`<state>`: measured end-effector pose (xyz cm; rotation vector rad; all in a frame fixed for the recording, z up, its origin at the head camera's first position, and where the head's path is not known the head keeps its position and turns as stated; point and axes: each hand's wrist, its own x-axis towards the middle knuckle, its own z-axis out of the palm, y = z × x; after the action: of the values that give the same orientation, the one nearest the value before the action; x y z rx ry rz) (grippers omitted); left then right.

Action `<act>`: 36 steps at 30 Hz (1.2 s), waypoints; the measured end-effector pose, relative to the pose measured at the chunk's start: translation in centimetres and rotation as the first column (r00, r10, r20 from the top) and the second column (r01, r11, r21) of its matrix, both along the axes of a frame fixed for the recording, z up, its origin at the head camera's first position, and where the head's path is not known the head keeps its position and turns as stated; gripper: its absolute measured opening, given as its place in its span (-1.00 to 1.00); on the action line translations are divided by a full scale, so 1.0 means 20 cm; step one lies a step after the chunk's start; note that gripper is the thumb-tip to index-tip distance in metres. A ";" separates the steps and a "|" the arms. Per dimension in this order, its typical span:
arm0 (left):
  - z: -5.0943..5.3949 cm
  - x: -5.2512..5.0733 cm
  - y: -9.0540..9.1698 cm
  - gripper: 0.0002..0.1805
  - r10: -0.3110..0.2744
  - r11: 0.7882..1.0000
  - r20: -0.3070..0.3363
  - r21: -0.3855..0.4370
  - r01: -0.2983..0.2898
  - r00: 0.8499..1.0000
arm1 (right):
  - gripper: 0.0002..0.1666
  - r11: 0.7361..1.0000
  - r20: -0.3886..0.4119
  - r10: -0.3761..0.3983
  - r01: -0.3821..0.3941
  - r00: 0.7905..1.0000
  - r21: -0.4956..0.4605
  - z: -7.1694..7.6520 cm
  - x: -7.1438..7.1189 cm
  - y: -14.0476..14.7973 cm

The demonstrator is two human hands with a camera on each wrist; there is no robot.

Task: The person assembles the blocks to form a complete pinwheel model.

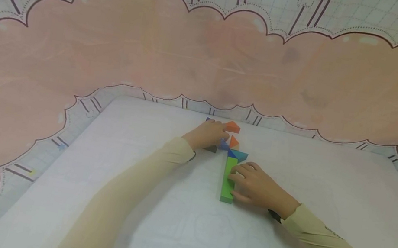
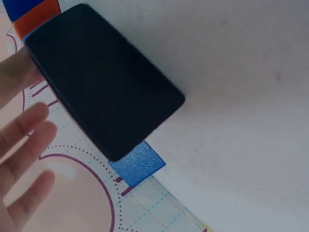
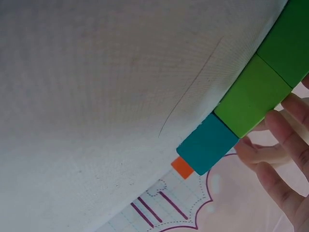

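At the far middle of the table, my left hand (image 1: 207, 134) reaches over a small group of blocks. A black block (image 2: 104, 82) fills much of the left wrist view and hides part of that hand; three fingers spread loosely beside it. Near the hand lie a blue block (image 1: 224, 145), an orange block (image 1: 233, 127) and an orange triangle (image 1: 234, 141). My right hand (image 1: 261, 189) touches the right side of a long green block (image 1: 228, 186), fingers slightly bent. At its far end sits a teal block (image 3: 207, 143). Whether the left hand pinches anything is hidden.
A white table (image 1: 51, 204) spreads around both hands. Behind it hangs a pink patterned cloth (image 1: 210, 55). A blue block (image 2: 137, 164) shows past the black one, and an orange block (image 3: 182, 167) past the teal one.
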<state>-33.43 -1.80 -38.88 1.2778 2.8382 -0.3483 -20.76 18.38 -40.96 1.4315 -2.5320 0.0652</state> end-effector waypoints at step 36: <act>-0.02 0.01 0.01 -0.74 0.030 0.999 -0.068 0.046 -0.027 0.997 | -0.60 1.000 0.017 -0.008 0.008 1.000 0.010 -0.02 -0.01 0.00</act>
<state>-33.19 -1.66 -39.31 1.2560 2.9338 -0.3364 -20.96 18.44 -41.34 1.4302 -2.5555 0.0643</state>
